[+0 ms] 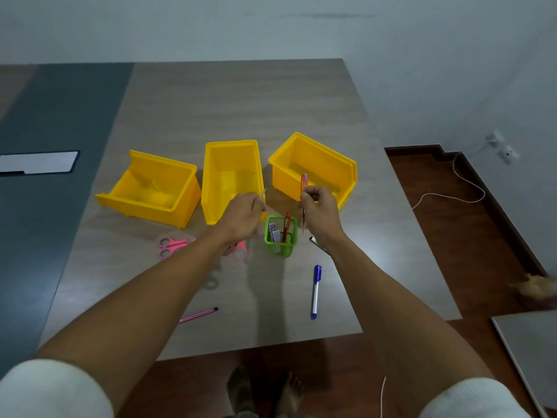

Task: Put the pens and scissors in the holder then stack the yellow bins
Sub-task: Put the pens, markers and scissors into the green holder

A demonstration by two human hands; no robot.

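Observation:
Three open yellow bins stand in a row: left bin [150, 188], middle bin [230, 173], right bin [313, 167]. In front of them the green mesh holder [280, 239] holds a red pen [286, 224] and a purple-white item. My right hand [319, 209] is closed on a red-pink pen [303, 181], held upright just right of and above the holder. My left hand [244, 215], left of the holder, pinches a thin item whose silver tip [264, 193] sticks up. Pink scissors [171, 245] lie on the table; a second pink pair [240, 251] is partly hidden under my left wrist.
A blue marker [315, 292], a thin pink pen [199, 315] and a dark pen [316, 244] half under my right wrist lie on the grey table [241, 101]. A faint grey ring [211, 282] shows beside my left forearm. The table's front edge [256, 345] is near me.

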